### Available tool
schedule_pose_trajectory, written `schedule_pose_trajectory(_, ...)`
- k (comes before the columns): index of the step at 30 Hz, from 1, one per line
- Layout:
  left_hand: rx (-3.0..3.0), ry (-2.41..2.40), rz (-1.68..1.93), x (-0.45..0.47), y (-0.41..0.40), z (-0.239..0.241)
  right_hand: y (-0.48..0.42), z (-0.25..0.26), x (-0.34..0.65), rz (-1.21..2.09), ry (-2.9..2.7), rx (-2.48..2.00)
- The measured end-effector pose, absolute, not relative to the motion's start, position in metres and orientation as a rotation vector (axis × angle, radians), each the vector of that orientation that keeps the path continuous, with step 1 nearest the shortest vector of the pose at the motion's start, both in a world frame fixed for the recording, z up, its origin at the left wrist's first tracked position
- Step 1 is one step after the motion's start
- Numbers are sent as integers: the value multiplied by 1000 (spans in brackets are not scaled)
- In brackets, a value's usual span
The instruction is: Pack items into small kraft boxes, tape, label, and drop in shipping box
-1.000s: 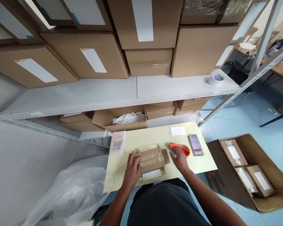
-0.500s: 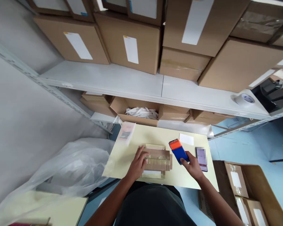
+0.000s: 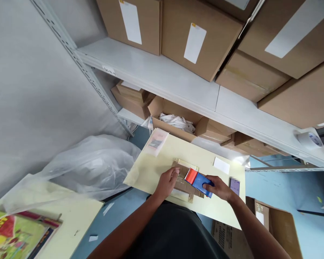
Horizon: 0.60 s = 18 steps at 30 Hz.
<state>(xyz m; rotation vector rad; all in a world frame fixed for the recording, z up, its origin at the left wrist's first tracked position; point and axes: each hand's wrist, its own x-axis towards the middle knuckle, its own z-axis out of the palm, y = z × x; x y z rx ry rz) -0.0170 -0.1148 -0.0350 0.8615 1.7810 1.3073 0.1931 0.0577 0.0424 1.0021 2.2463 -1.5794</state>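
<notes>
My right hand (image 3: 217, 187) is closed round a blue and red tape dispenser (image 3: 201, 182), whose toothed red end points left over the package. Below the dispenser, a small brown cardboard package (image 3: 181, 184) with clear tape and pale flaps or pieces at its edges lies on the cream table (image 3: 148, 176). The dispenser covers part of it. My left hand (image 3: 167, 182) rests at the package's left side, fingers loosely bent and thumb apart. To the right of my right hand lies a phone (image 3: 234, 186), and a white paper (image 3: 221, 165) sits further back.
Behind the table, a grey shelf (image 3: 156, 77) bears large cartons (image 3: 199, 39) and a tape roll (image 3: 310, 139). A plastic sheet (image 3: 94, 165) bulges at left, near a colourful book (image 3: 13, 233). An open carton (image 3: 283, 230) stands on the floor at right.
My right hand has brought the tape dispenser leftward over the package, its red end now beside my left hand. My left hand's fingers have drawn closer together. The view has turned and tilted.
</notes>
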Motion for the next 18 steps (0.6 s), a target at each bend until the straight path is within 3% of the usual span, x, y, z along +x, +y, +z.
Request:
schedule_pose_trajectory(4, 560, 1457, 1229, -15, -105, -29, 54, 52, 182, -1447, 2262, 969)
schedule_pose_trajectory(18, 459, 1923, 1067, -37, -122, -55, 40, 54, 127, -1115, 2386, 901)
